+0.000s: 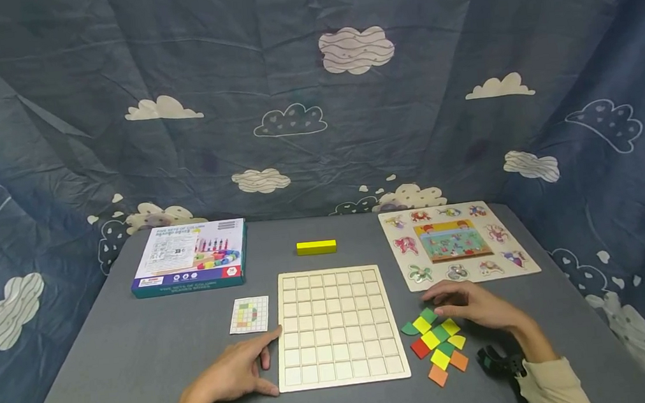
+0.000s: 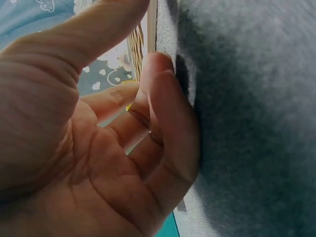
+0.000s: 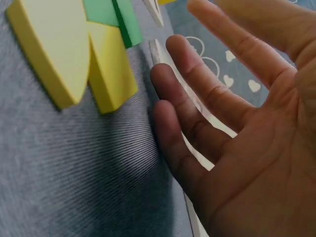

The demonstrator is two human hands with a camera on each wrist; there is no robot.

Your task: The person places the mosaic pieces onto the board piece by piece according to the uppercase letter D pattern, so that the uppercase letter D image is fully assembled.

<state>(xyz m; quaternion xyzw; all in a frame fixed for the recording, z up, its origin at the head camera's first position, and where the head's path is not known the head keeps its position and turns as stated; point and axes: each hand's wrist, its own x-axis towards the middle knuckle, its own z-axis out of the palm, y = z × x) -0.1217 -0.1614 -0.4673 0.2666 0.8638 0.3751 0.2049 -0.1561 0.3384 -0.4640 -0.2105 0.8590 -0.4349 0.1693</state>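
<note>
A wooden grid board [image 1: 335, 327] with bare square cells lies mid-table. My left hand [image 1: 235, 370] rests at its left side, index fingertip and thumb touching the edge. In the left wrist view that hand [image 2: 98, 163] has loosely bent fingers and grips nothing. To the right of the board lies a loose group of flat tiles [image 1: 430, 339] in green, yellow, red and orange. Just beyond them my right hand [image 1: 472, 303] hovers low with relaxed fingers. The right wrist view shows its fingers [image 3: 190, 111] apart from a yellow tile [image 3: 111, 69], holding nothing.
A small pattern card [image 1: 248, 315] lies left of the board. Behind it is a flat boxed set [image 1: 191, 258]. A yellow bar [image 1: 316, 247] lies beyond the board. A peg puzzle board [image 1: 397, 265] is at the back right. Cloud-printed cloth [image 1: 286, 51] hangs behind the table.
</note>
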